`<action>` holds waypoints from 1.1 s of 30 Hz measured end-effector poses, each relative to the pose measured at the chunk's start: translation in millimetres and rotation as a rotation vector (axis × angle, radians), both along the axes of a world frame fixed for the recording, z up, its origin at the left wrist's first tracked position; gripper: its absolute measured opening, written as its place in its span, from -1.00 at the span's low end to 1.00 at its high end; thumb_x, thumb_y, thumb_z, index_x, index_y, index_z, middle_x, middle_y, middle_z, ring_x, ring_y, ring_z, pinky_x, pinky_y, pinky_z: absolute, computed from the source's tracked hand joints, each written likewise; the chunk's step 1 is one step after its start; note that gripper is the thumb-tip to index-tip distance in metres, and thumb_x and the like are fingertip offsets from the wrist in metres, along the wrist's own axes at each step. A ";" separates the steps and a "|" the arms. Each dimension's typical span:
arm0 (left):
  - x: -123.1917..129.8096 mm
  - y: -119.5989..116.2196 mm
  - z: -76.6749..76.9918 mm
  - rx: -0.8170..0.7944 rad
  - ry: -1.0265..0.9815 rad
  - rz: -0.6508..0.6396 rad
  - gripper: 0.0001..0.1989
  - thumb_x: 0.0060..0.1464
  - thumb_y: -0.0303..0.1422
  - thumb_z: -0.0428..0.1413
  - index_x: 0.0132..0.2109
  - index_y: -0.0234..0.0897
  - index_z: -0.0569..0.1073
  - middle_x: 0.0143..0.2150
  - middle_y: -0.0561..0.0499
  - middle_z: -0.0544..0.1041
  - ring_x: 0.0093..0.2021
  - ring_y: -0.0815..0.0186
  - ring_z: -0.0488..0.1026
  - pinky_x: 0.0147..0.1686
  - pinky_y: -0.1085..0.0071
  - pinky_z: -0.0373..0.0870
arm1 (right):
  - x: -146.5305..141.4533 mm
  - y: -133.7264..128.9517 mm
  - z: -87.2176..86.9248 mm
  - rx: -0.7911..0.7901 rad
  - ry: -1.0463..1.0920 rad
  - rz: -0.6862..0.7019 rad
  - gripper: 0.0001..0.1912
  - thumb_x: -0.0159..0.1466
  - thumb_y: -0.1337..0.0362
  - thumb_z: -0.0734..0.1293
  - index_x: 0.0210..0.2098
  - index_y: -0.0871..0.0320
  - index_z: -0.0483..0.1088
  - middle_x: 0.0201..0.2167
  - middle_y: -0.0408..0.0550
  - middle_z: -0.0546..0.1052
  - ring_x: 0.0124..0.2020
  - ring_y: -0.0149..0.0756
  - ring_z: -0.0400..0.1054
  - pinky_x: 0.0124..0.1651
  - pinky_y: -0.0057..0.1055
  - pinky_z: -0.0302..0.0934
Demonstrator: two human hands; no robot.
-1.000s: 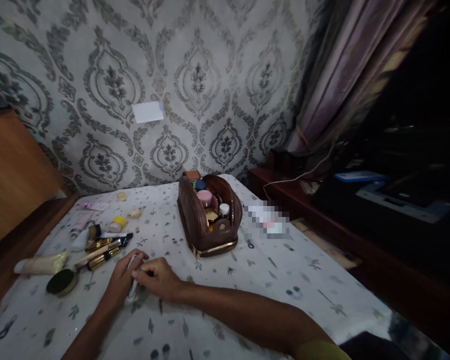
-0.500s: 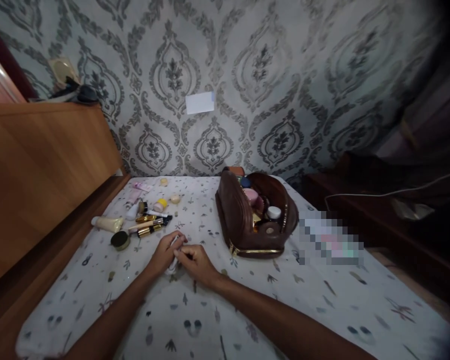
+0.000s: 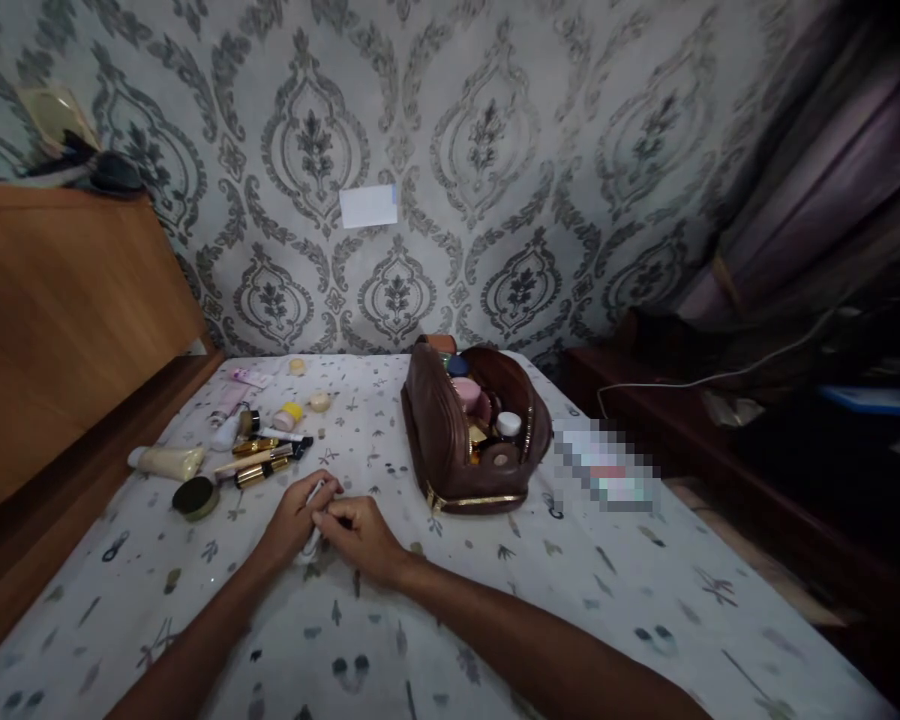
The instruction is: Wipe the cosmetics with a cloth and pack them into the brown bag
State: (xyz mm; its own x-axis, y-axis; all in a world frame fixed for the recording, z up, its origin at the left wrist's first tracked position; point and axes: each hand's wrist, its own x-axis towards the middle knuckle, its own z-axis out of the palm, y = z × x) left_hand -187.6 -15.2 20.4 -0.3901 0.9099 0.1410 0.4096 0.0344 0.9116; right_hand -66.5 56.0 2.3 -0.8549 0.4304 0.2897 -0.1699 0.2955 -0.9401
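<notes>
Low over the patterned cloth, my left hand (image 3: 301, 512) is closed around a slim white object (image 3: 312, 545), whose lower end shows below the fingers. Its kind cannot be made out. My right hand (image 3: 364, 535) meets the left one, thumb and fingers pinched at the same white object. Just beyond the left hand lie a gold and black lipstick tube (image 3: 262, 472), a makeup brush (image 3: 244, 461) and a round dark-lidded jar (image 3: 195, 497). To the right of both hands stands an unzipped brown makeup bag (image 3: 435, 440) filled with cosmetics.
A cream-coloured tube (image 3: 169, 461), a yellow-banded jar (image 3: 288, 416) and a pink tube (image 3: 250, 377) lie at the left of the cloth. A wooden headboard (image 3: 67, 330) borders the left side. Right of the bag is a blurred-out item (image 3: 607, 468); a white cable (image 3: 690, 384) runs beyond it.
My view has turned to the right, so the bag, cosmetics and hands appear farther left. Both hands keep nearly the same hold on the white object.
</notes>
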 end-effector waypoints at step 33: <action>-9.2 3.2 5.4 -0.014 0.245 0.070 -0.72 0.18 -0.21 -0.10 -0.36 -0.25 0.39 -0.44 0.05 0.47 -0.31 0.27 0.43 -0.25 0.42 0.33 | -5.1 2.5 -2.6 -0.043 -0.007 0.008 -0.46 0.30 -0.06 0.18 -0.66 0.11 -0.03 -0.68 -0.27 0.00 -0.60 -0.49 -0.12 -0.52 -0.45 -0.17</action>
State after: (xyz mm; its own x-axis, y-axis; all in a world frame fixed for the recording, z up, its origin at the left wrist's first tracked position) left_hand -196.8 -12.0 25.8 -0.4084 0.8843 0.2264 0.6146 0.0830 0.7845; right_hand -71.6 58.5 -0.3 -0.8603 0.4351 0.2655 -0.1658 0.2537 -0.9530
